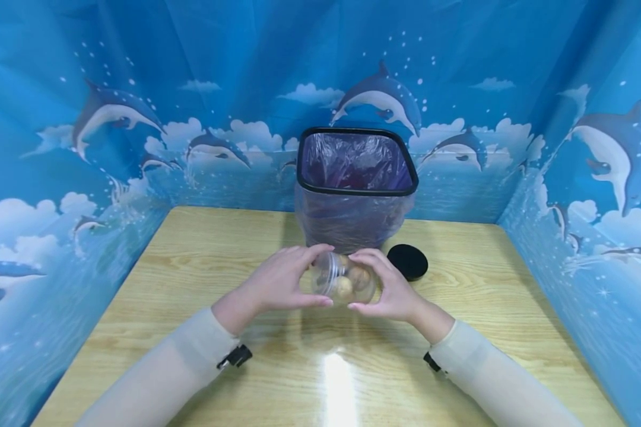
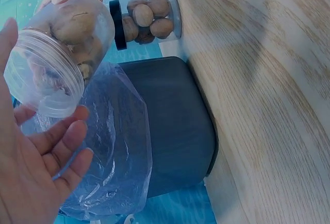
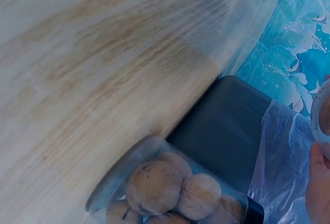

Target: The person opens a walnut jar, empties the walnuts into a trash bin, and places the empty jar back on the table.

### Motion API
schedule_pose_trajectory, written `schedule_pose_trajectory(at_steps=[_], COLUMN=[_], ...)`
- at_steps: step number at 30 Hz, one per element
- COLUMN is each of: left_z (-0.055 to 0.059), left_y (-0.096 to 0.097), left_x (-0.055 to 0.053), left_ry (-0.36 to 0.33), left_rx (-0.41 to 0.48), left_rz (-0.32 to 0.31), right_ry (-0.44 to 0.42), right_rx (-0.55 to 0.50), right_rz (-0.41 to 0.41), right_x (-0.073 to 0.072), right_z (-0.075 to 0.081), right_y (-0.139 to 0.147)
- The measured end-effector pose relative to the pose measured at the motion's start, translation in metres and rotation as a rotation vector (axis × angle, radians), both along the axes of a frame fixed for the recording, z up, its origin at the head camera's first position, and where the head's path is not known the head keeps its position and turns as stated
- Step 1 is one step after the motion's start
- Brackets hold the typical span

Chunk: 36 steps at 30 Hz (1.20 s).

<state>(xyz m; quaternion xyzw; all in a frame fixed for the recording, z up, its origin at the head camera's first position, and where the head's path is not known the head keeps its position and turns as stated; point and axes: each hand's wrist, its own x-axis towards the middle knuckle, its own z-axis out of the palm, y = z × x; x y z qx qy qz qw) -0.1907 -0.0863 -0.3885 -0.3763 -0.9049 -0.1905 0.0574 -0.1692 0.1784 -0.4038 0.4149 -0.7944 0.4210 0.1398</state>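
Both hands hold a clear plastic jar (image 1: 331, 276) tilted on its side above the table, with walnuts (image 1: 343, 287) inside. Its lidless threaded mouth faces left. My left hand (image 1: 278, 281) grips the mouth end, thumb and forefinger on opposite sides of it; the left wrist view shows its other fingers bent below the rim. At the base end, my right hand (image 1: 392, 290) holds the jar between thumb and fingers. In the right wrist view only a bit of that hand and jar enters at the right edge.
Behind the hands stands a dark bin (image 1: 357, 193) lined with a translucent purple bag (image 2: 116, 147). To its right, a second walnut jar (image 2: 175, 18) stands upright under a black lid (image 1: 408, 262). Dolphin-print curtains (image 1: 256, 71) enclose the wooden table (image 1: 213, 237) at the back and sides.
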Motion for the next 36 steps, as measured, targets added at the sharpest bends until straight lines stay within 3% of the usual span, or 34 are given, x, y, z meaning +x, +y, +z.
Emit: schedule_pose_trajectory(at_steps=[1, 10, 36], left_z=[0.0, 0.0, -0.008], left_y=[0.001, 0.001, -0.011], left_x=[0.0, 0.001, 0.002], left_ry=[-0.008, -0.045, -0.097], left_rx=[0.005, 0.031, 0.032], left_rz=[0.013, 0.078, 0.132], right_ry=[0.001, -0.007, 0.052], right_rx=[0.001, 0.003, -0.031], right_rz=[-0.001, -0.013, -0.012], right_x=[0.001, -0.019, -0.017], right_z=[0.002, -0.03, -0.025], right_y=[-0.001, 0.011, 0.017])
